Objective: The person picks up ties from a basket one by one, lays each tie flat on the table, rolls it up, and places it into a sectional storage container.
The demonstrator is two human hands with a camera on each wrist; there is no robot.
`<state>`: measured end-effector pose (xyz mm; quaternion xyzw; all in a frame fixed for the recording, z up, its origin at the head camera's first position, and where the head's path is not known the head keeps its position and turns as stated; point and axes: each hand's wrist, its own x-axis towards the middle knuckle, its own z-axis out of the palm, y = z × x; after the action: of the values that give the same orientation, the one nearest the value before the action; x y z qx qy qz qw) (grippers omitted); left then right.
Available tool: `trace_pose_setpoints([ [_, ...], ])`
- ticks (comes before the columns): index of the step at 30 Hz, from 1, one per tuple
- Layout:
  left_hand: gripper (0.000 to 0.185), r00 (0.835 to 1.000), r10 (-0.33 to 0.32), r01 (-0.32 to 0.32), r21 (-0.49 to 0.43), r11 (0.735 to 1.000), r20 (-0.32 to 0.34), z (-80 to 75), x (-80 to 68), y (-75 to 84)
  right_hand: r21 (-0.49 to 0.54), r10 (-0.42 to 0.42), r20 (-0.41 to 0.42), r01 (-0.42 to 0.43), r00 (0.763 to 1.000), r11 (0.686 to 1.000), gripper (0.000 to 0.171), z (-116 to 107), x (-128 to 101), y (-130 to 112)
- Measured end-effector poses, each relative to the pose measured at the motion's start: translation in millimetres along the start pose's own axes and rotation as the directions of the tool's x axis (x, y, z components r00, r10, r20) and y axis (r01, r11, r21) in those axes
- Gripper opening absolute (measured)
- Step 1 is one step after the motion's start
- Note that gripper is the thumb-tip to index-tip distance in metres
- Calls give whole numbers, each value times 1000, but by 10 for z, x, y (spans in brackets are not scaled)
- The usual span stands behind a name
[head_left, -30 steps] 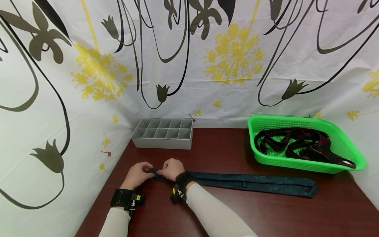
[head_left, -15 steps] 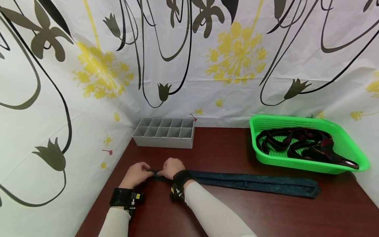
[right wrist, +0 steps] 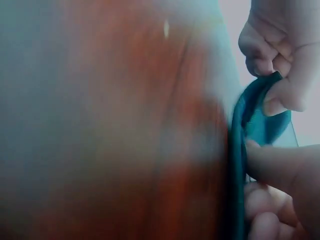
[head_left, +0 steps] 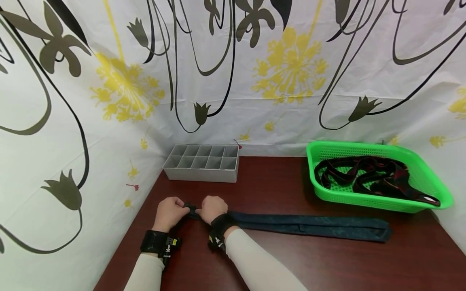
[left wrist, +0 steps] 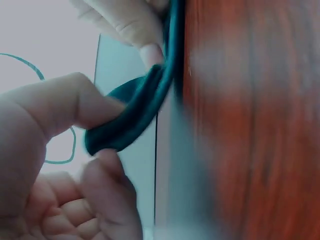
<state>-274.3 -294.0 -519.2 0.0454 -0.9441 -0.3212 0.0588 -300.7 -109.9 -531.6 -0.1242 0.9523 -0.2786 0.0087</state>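
A dark teal necktie [head_left: 313, 225], doubled along its length, lies across the table. At its left end my left hand [head_left: 169, 214] pinches the tip between thumb and forefinger; in the left wrist view that end of the tie [left wrist: 117, 127] curls up off the tabletop. Just to the right, my right hand [head_left: 212, 209] grips the same necktie, its thumb pressed on the cloth and the other fingers curled. The right wrist view has the folded band [right wrist: 237, 165] running down past the right thumb [right wrist: 270, 160]. The part under the right hand is hidden in the head view.
Behind the hands stands a grey divided box [head_left: 200, 174] with several compartments. A green basket [head_left: 327, 196] at the back right holds a dark, red-patterned necktie [head_left: 391, 182]. A patterned white cloth [head_left: 225, 89] hangs along the back and left of the brown table [head_left: 327, 266].
The left hand has shifted slightly, its wrist turning a little to the right, and the pinched tip of the necktie is raised more than half a second ago. The right hand stays nearly in place.
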Motion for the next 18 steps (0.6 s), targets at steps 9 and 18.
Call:
trace_pose_setpoints([
  [9, 14, 994, 100, -99, 12, 995, -41, 35, -39, 72, 153, -73, 12, 71, 997, 986, 52, -45, -32, 268],
  [18, 7, 966, 180, -154, -143, 978, 186, 130, -21, 108, 226, -73, 99, 49, 992, 973, 44, -54, 41, 335],
])
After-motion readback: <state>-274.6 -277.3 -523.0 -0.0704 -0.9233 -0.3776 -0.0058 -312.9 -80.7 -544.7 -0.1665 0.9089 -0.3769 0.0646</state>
